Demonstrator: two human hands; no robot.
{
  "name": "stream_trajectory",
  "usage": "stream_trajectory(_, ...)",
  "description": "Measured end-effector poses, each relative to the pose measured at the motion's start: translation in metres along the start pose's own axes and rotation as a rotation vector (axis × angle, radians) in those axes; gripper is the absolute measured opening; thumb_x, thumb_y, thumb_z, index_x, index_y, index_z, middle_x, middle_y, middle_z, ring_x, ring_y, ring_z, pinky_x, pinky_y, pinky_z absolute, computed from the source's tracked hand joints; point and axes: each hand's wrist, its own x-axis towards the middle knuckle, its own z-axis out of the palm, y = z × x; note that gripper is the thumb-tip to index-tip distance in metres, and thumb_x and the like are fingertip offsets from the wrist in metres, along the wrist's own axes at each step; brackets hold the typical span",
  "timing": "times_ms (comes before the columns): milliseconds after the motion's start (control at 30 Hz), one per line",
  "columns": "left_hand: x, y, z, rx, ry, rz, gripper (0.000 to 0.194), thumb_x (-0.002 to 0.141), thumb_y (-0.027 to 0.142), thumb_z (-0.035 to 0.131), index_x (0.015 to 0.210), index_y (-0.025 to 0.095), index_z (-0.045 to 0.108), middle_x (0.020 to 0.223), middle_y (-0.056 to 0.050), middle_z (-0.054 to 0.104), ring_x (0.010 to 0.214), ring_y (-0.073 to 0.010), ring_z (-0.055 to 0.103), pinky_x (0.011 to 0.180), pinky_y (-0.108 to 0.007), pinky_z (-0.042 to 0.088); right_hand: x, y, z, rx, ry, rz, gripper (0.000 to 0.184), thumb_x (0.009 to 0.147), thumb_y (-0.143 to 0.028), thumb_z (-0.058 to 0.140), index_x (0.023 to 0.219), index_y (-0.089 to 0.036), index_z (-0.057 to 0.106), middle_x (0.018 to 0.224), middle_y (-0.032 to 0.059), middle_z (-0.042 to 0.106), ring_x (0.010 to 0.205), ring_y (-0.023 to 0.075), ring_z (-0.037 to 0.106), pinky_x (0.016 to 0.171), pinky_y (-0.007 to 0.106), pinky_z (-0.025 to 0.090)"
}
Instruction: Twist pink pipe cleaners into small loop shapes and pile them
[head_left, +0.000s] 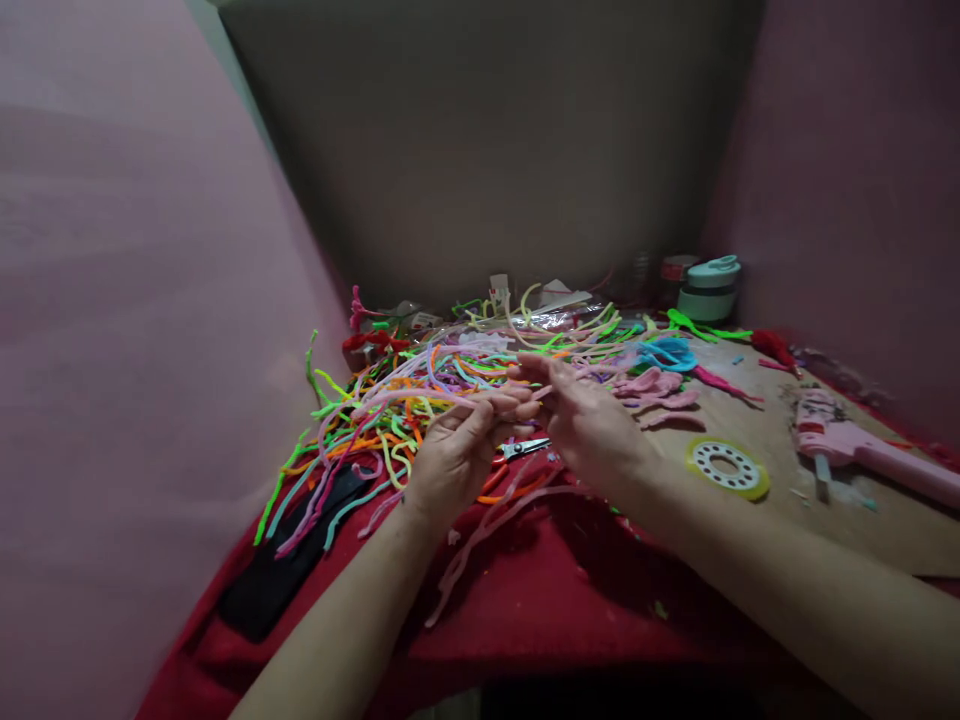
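Over the front of a colorful heap, my left hand (457,450) is closed around light pink pipe cleaners (409,397) that stretch out to the left. My right hand (592,415) meets it from the right, its thumb and fingers pinching a short pink end between the two hands; the index finger is raised. Just below the hands lie scissors (525,448) with orange handles, partly hidden. Loose pink pipe cleaners (480,540) lie on the red cloth (525,610) nearer to me.
Many-colored pipe cleaners (382,425) are piled on the left and middle. A black flat object (259,600) lies front left. On the brown board (780,400) at right are a yellow tape roll (757,485), a pink glue gun (885,460) and pink petal-like pieces (649,385). A teal container (706,300) stands behind.
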Motion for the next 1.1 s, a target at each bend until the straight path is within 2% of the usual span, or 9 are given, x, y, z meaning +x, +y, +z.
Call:
stream_trajectory(133,0.010,-0.003,-0.012,-0.151,0.171,-0.024,0.017,0.082,0.027,0.055,0.078,0.014,0.066,0.091,-0.008,0.069,0.089,-0.0183,0.064,0.078,-0.032,0.052,0.010,-0.013,-0.009,0.380,0.066,0.124,0.033,0.094,-0.023,0.027,0.095,-0.017,0.059,0.073,0.0040,0.065,0.074,0.0131,0.062,0.077,0.032,0.049)
stream_trajectory(233,0.019,0.007,-0.027,-0.285,0.383,-0.038,0.020,0.087,0.024,0.047,0.080,0.014,0.062,0.073,-0.005,0.067,0.080,-0.0153,0.064,0.075,-0.032,0.053,0.009,-0.019,-0.013,0.470,0.019,0.169,0.037,0.095,-0.019,0.022,0.093,-0.015,0.059,0.059,0.0013,0.060,0.062,0.0101,0.061,0.076,0.027,0.050)
stream_trajectory(300,0.022,0.015,-0.032,-0.368,0.442,-0.032,0.025,0.091,0.022,0.039,0.079,0.012,0.059,0.059,-0.001,0.058,0.064,-0.0104,0.061,0.068,-0.028,0.053,0.006,-0.018,-0.013,0.467,-0.034,0.173,0.037,0.095,-0.019,0.022,0.093,-0.014,0.059,0.051,-0.0016,0.055,0.052,0.0089,0.056,0.074,0.026,0.050)
stream_trajectory(400,0.021,0.026,-0.034,-0.478,0.404,0.011,0.031,0.093,0.016,0.030,0.078,0.011,0.056,0.049,0.005,0.042,0.044,-0.0036,0.045,0.051,-0.017,0.045,0.001,-0.016,-0.011,0.435,-0.081,0.152,0.039,0.096,-0.024,0.023,0.093,-0.015,0.060,0.041,-0.0056,0.044,0.040,0.0081,0.043,0.068,0.026,0.050)
stream_trajectory(500,0.018,0.032,-0.035,-0.497,0.373,0.049,0.030,0.093,0.012,0.028,0.080,0.011,0.055,0.048,0.007,0.034,0.037,-0.0026,0.033,0.040,-0.015,0.033,0.000,-0.020,-0.012,0.385,-0.106,0.177,0.045,0.096,-0.033,0.022,0.090,-0.015,0.063,0.038,-0.0062,0.037,0.037,0.0085,0.033,0.059,0.026,0.047)
stream_trajectory(633,0.018,0.036,-0.041,-0.478,0.409,0.061,0.027,0.093,0.013,0.029,0.083,0.011,0.054,0.051,0.006,0.037,0.036,-0.0022,0.033,0.038,-0.016,0.029,0.002,-0.026,-0.014,0.296,-0.153,0.181,0.056,0.093,-0.045,0.023,0.074,-0.015,0.065,0.038,-0.0051,0.033,0.037,0.0092,0.029,0.053,0.028,0.043)
stream_trajectory(767,0.020,0.040,-0.049,-0.454,0.437,0.091,0.029,0.092,0.007,0.028,0.079,0.012,0.054,0.046,0.008,0.032,0.032,-0.0018,0.027,0.037,-0.016,0.024,-0.001,-0.029,-0.014,0.235,-0.221,0.121,0.063,0.093,-0.046,0.023,0.050,-0.016,0.058,0.036,-0.0044,0.027,0.037,0.0085,0.027,0.051,0.027,0.036)
stream_trajectory(867,0.019,0.042,-0.052,-0.383,0.441,0.096,0.031,0.088,0.001,0.027,0.077,0.012,0.054,0.041,0.009,0.024,0.029,-0.0027,0.019,0.034,-0.017,0.019,-0.004,-0.031,-0.012,0.215,-0.252,0.103,0.064,0.093,-0.045,0.023,0.045,-0.016,0.055,0.035,-0.0045,0.024,0.037,0.0084,0.024,0.050,0.026,0.032)
stream_trajectory(1100,0.015,0.048,-0.048,-0.351,0.388,0.060,0.025,0.084,0.001,0.034,0.084,0.013,0.056,0.040,0.010,0.017,0.029,-0.0041,0.017,0.032,-0.018,0.016,-0.005,-0.043,-0.011,0.216,-0.185,0.054,0.067,0.088,-0.056,0.028,0.037,-0.017,0.043,0.033,-0.0043,0.024,0.036,0.0080,0.021,0.048,0.027,0.029)
